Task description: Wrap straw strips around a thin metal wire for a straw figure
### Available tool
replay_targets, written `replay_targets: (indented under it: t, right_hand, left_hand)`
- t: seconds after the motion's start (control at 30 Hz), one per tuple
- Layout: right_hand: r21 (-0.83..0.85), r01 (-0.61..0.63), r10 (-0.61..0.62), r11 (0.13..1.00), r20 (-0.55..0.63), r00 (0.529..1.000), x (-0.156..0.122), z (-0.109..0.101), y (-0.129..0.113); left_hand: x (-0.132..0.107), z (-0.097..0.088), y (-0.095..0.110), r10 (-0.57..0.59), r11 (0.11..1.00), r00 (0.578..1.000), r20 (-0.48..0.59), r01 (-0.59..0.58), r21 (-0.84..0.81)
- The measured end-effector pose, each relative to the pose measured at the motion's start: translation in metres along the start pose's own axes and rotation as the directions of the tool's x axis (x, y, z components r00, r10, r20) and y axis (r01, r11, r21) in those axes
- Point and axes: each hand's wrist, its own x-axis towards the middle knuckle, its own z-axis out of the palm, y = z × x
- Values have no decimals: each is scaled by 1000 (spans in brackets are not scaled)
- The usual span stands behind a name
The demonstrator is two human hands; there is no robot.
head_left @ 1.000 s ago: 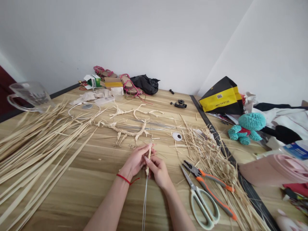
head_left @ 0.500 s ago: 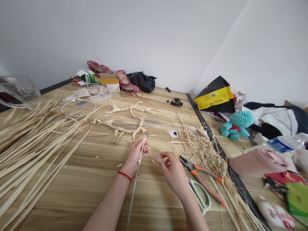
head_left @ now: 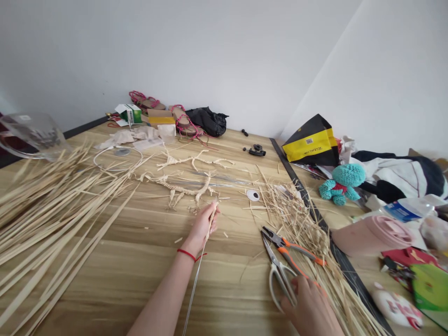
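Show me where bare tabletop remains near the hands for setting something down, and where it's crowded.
Bare wood shows between the left forearm and the scissors, and between the long straw strips and that forearm. It is crowded at the right hand, where the pliers and scissors lie against loose straw scraps.

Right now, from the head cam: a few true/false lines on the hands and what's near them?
The left hand grips a straw-wrapped wire. True.
A red cord is on the right wrist. False: it is on the left wrist.
The right hand is at the handles of the scissors. True.
The pliers have orange handles. True.
The teal crocheted toy lies in the pile of straw strips on the left. False: it sits far right, by the yellow-and-black bag.
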Motion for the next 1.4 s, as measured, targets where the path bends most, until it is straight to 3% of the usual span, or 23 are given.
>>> replay_targets:
  t: [0.1, 0.2, 0.27, 0.3, 0.4, 0.43, 0.53, 0.67, 0.8, 1.17, 1.4]
  right_hand:
    - [336, -170, 67, 926, 297, 953, 5, -13, -7]
    - [617, -410, -34, 671, 578, 815, 9, -21, -15]
    - [700, -522, -135, 488, 651, 747, 13, -24, -26]
    - [716, -554, -158, 425, 661, 733, 15, -24, -34]
    - [799, -492, -140, 346, 563, 814, 25, -26, -64]
    - [840, -411, -122, 353, 477, 871, 28, -27, -75]
    - [850, -190, -147, 491, 296, 944, 37, -27, -100]
    - [752, -86, -142, 654, 234, 962, 42, -25, -116]
    - [676, -15, -149, 737, 184, 971, 46, -24, -121]
    - [581, 61, -205, 812, 186, 961, 50, -30, -126]
    - [603, 44, -204, 796, 200, 958, 52, -28, -124]
  left_hand:
    - [-1, 1, -1, 0, 1000, 1000, -12, 0, 8]
    - [-1, 1, -1, -27, 1000, 1000, -6, 26, -9]
    - [-1, 1, -2, -48, 999, 999, 1, 48, -25]
    - [-1, 1, -2, -54, 998, 999, -3, 54, -27]
    - [-1, 1, -3, -18, 1000, 999, -28, 19, 13]
    - [0, 2, -4, 8, 999, 999, -31, -6, 40]
    - [0, 3, -8, 67, 992, 998, -8, -66, 111]
    - [1, 4, -11, 98, 985, 995, 16, -99, 141]
    - [1, 5, -13, 127, 973, 992, 20, -129, 190]
    - [5, 3, -20, 145, 963, 989, 35, -149, 224]
    - [4, 4, -20, 161, 964, 986, 52, -168, 208]
